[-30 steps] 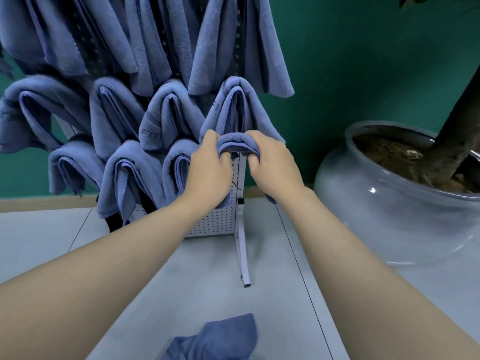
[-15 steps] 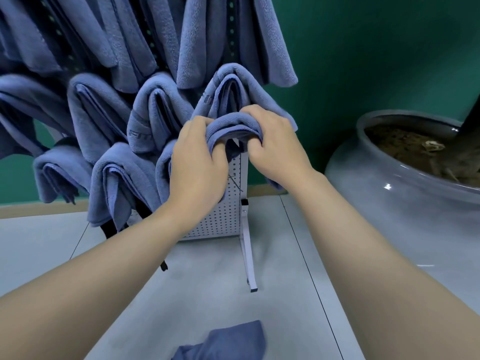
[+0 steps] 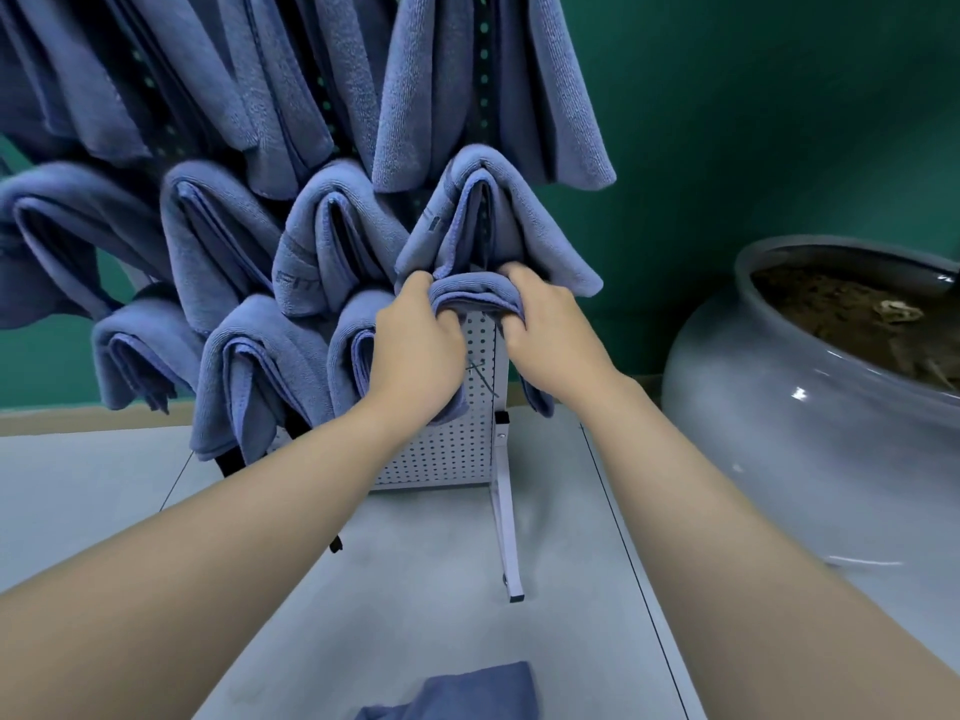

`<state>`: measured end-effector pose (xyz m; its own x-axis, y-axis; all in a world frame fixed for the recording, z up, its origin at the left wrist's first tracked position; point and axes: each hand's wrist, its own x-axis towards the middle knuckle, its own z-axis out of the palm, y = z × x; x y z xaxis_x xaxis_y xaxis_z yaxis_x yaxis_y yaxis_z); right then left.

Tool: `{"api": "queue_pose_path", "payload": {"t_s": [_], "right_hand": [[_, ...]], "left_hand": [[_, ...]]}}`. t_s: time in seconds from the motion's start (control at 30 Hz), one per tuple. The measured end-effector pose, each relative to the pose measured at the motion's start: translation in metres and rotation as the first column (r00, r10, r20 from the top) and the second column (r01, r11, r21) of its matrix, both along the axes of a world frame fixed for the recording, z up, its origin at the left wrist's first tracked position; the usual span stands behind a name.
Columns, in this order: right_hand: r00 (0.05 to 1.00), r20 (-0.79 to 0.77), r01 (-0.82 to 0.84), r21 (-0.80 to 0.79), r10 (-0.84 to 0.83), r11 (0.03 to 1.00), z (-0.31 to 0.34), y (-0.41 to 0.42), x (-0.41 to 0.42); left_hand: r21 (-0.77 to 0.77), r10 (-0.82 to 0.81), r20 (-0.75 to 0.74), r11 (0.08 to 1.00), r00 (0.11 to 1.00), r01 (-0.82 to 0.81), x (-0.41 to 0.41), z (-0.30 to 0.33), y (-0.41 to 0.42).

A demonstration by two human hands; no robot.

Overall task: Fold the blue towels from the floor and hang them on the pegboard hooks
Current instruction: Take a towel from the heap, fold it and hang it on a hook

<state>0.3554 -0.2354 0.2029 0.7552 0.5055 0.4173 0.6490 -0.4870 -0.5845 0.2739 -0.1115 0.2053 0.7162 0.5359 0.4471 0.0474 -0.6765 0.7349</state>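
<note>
1. We grip the folded towel [image 3: 475,294] between both hands, against the pegboard [image 3: 447,449], just under another hung towel [image 3: 540,236].
2. Our left hand [image 3: 415,350] curls round its left end; our right hand [image 3: 550,335] pinches its right end.
3. One more blue towel [image 3: 467,693] lies on the floor [image 3: 405,589], near us.

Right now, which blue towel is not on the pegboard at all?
The crumpled towel on the floor at the bottom edge; every other one hangs, or is gripped against the pegboard.
</note>
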Motion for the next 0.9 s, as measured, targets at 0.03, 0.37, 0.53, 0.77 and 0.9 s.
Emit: {"api": "queue_pose_path", "payload": {"t_s": [0.03,0.37,0.53,0.77,0.9], "right_hand": [[1.000,0.002,0.022,-0.001,-0.022,1.000,-0.001,0.001,0.001],[0.990,-0.083,0.117,0.068,-0.111,0.991,-0.023,0.009,0.007],[0.983,-0.165,0.116,0.198,-0.084,0.973,-0.040,0.019,-0.006],[0.960,-0.249,0.171,0.168,-0.126,0.971,-0.090,0.030,-0.033],[0.972,-0.195,0.163,0.162,-0.130,0.973,-0.120,0.017,-0.062]], "left_hand": [[-0.022,-0.006,0.024,1.000,1.000,0.007,0.003,-0.001,0.001],[-0.091,-0.073,0.113,0.992,0.991,0.083,0.018,-0.025,0.002],[-0.066,-0.149,0.117,0.985,0.982,0.157,0.008,-0.043,0.003],[-0.106,-0.224,-0.056,0.970,0.973,0.217,-0.023,-0.108,0.015],[-0.127,-0.258,-0.297,0.965,0.919,0.230,-0.059,-0.156,0.033]]}}
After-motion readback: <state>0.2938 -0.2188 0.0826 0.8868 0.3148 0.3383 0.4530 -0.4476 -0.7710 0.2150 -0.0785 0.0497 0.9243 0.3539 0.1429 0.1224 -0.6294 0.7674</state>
